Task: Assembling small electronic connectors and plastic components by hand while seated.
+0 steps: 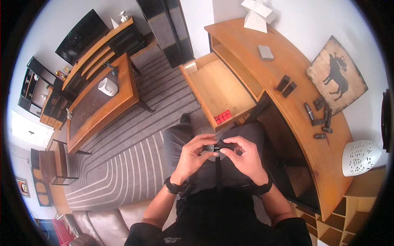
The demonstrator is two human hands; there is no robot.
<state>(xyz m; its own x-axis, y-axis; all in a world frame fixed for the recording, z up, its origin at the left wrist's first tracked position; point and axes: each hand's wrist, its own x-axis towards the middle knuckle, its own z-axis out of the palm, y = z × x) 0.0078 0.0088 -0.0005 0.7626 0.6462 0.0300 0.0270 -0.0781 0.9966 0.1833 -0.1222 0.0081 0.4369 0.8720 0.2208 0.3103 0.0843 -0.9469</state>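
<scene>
Over my lap, both hands meet at the fingertips. My left hand [193, 155] is closed in a pinch on a small black piece [210, 148] with a greyish face. A small dark tube-like piece [225, 145] is pinched in my right hand [246, 158]. A short light-coloured bit shows between the two pieces; whether they are joined I cannot tell. Just beyond my hands is the pulled-out wooden drawer [223, 82]. Several small red blocks [223, 117] lie in its near corner and several white ones [190, 67] in its far left corner.
On the curved wooden desk [283, 69] to the right lie several black tubes [308, 111], two upright dark boxes [283, 83], a grey square [265, 53], a moose picture [339, 76] and a white pierced lamp [361, 158]. A coffee table [123, 92] with a white vase [108, 87] stands left.
</scene>
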